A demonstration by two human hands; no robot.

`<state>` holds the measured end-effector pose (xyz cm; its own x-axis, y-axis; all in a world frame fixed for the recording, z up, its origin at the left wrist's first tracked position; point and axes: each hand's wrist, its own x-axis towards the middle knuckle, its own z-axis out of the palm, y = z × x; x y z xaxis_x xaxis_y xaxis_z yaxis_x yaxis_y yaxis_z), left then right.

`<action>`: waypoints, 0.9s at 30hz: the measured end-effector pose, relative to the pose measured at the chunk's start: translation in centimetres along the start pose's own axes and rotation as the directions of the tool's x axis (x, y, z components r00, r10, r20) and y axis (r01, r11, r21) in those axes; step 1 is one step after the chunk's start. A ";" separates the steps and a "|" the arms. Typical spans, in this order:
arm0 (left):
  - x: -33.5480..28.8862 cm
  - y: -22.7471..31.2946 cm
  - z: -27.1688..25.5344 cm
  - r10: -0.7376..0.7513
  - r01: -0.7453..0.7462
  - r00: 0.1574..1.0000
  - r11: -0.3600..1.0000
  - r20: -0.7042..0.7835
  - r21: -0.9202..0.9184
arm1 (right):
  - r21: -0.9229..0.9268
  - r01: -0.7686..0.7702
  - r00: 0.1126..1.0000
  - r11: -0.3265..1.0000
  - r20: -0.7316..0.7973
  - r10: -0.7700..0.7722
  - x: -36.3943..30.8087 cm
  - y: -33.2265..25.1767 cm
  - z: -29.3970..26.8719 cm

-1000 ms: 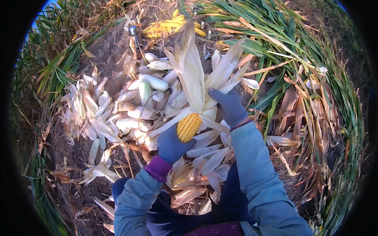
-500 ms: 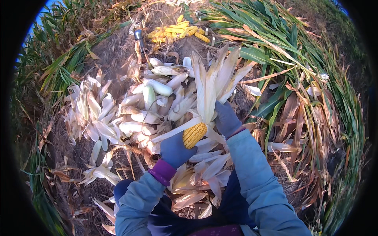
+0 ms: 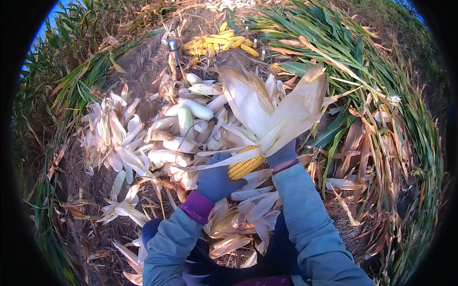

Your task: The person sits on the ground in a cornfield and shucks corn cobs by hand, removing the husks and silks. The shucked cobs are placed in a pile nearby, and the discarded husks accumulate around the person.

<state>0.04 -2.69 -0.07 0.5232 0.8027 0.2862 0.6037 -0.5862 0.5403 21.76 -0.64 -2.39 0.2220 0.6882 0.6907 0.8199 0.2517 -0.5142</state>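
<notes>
A yellow ear of corn (image 3: 246,165) is bared between my hands, its pale husk (image 3: 293,114) peeled back and fanned out at the far end. My left hand (image 3: 217,177), in a grey-blue glove, is closed round the near part of the ear. At the base of the husk my gloved right hand (image 3: 283,154) is closed on the leaves, its fingers partly hidden behind them. One narrow husk strip still lies across the ear and over my left hand. Just beyond my left hand is a heap of ears in pale husks (image 3: 193,112).
Loose empty husks (image 3: 243,217) lie between my knees, and more are piled at the left (image 3: 114,128). Farther off is a pile of bare yellow ears (image 3: 219,44). A dark bottle with a metallic cap (image 3: 173,46) stands beside it. Green cut stalks (image 3: 334,52) spread along the right.
The husk leaves have opened wider and spread to the right. The ear has tilted, its husk end going rightward, and my right hand has shifted slightly right and nearer.
</notes>
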 end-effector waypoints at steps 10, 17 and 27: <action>-0.5 0.1 -1.9 -0.156 0.198 0.963 0.962 0.219 -0.186 | 0.377 -0.329 0.934 0.866 -0.007 0.358 0.7 3.0 0.3; -0.4 2.6 -0.2 -0.178 0.189 0.982 0.952 0.067 -0.242 | 0.355 -0.314 0.924 0.881 -0.098 0.369 0.8 3.4 -0.4; -0.4 5.7 0.9 -0.248 0.422 0.906 0.567 0.342 -0.707 | -0.287 -0.309 0.947 0.907 -0.007 0.321 2.2 2.4 -3.8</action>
<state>3.85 -6.45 2.18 0.5299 0.8354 -0.1456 0.1378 0.0846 0.9868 26.23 -1.09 -0.23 0.4765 0.7281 0.4927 0.8263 -0.1796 -0.5338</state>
